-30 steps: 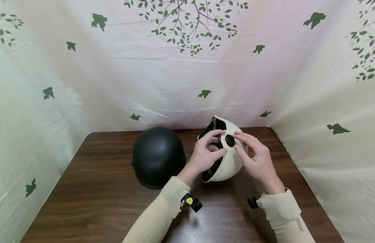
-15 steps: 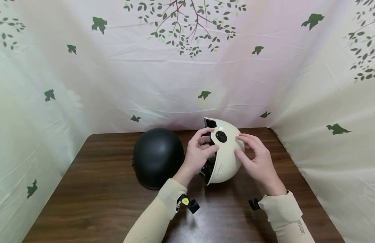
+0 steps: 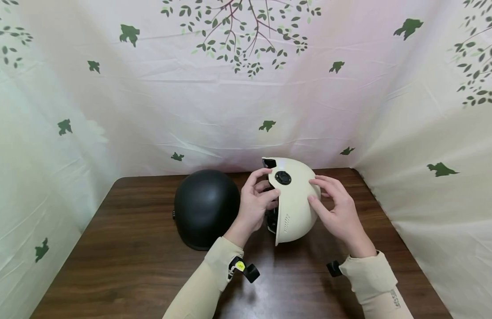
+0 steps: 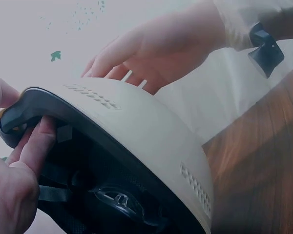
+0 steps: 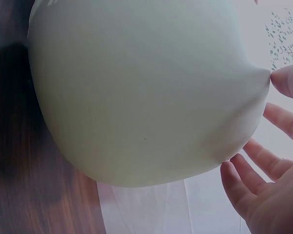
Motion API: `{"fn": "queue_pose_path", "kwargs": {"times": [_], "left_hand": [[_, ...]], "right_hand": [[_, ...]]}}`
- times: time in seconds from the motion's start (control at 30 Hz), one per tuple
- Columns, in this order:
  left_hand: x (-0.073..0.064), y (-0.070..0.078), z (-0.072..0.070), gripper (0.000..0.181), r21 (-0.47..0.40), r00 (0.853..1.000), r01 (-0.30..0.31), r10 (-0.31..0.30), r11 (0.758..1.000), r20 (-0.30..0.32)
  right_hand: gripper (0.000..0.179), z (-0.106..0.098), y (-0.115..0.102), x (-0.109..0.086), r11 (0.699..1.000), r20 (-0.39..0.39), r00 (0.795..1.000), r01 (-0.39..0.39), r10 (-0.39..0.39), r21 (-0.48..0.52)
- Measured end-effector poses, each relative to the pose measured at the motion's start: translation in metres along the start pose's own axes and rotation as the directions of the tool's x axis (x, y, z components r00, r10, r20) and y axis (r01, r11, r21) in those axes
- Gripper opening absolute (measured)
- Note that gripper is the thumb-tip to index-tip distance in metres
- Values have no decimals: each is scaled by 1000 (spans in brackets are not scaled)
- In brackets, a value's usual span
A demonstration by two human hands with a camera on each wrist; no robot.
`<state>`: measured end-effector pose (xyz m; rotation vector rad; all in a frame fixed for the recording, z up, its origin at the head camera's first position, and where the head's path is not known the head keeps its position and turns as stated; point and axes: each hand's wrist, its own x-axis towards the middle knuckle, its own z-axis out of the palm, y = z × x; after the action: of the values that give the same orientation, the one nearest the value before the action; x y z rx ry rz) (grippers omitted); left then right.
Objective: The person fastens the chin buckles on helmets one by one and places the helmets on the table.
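A cream helmet with a round black vent on its side is held between both hands, its opening facing left. My left hand grips the opening's edge, thumb on the outside and fingers inside. The left wrist view shows the black lining and a strap within. On the opposite side, my right hand holds the smooth shell by its fingertips and thumb. Whether the lower edge touches the table cannot be told.
A matte black helmet sits dome up, close to my left forearm. The brown wooden table ends at a pale cloth backdrop with leaf and bird prints, which also hangs along both sides.
The cream helmet has turned so its opening faces away more and its outer shell shows more. My left hand has shifted slightly left with the edge; the right hand has barely moved.
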<state>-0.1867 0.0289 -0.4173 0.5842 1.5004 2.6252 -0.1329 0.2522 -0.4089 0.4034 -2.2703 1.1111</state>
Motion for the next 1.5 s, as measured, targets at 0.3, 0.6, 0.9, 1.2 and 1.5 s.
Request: {"fn": "queue_pose_path", "kwargs": {"times": [0.3,0.6,0.9,1.2,1.5], "left_hand": [[-3,-4,-2,58,-32,1000,-22,22,999,-8],[-4,-7,-8,58,-130,999,-39,41,991,9],[-5,-8,-15,54,-222,998,11,-24,975,-57],[-11,2,-21,56,-76,995,50,-56,996,-78],[-14,11,-29,53,43,991,70,-65,997,-117]], "right_hand": [[39,1,2,-2,1000,5,1000,-7,7,8],[39,-1,3,-1,1000,9,1000,-22,22,-2],[45,-1,3,0,999,7,1000,-17,17,33],[46,-1,2,0,999,34,999,-30,29,27],[45,0,6,-2,999,69,997,-39,40,-14]]}}
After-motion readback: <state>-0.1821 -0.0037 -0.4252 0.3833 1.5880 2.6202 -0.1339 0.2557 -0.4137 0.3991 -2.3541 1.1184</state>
